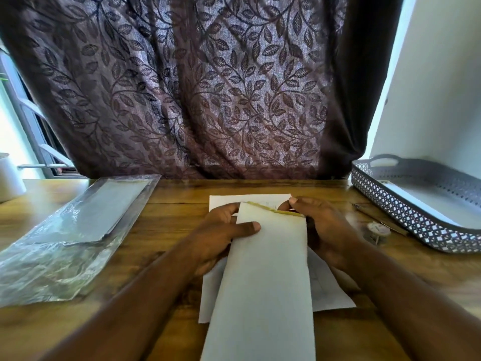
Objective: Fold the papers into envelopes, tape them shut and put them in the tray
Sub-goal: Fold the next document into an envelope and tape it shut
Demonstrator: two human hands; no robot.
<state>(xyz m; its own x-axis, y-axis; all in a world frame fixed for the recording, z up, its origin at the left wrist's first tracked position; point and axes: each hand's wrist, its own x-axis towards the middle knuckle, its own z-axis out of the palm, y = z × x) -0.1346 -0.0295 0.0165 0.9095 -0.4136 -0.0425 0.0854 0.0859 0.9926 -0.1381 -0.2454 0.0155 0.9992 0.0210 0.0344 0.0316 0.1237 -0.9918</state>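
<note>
Envelope point(265, 269) is gripped at its left edge by the left hand point(221, 238), right hand point(325, 230) pinching the far corner, so I'd square edges before creasing.

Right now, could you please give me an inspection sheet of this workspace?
Surface: wooden table, one sheet lying flat under the work.
Job's things: white envelope held over the sheet; grey tray at right, something white inside; tape roll near the tray.
Clutter: plastic packet at left; pen-like tool by the tape; white pot at far left.
Grips: left hand and right hand both hold the envelope's top end.
Cables: nothing seen.
Surroundings: leaf-patterned curtain behind; white wall at right.
</note>
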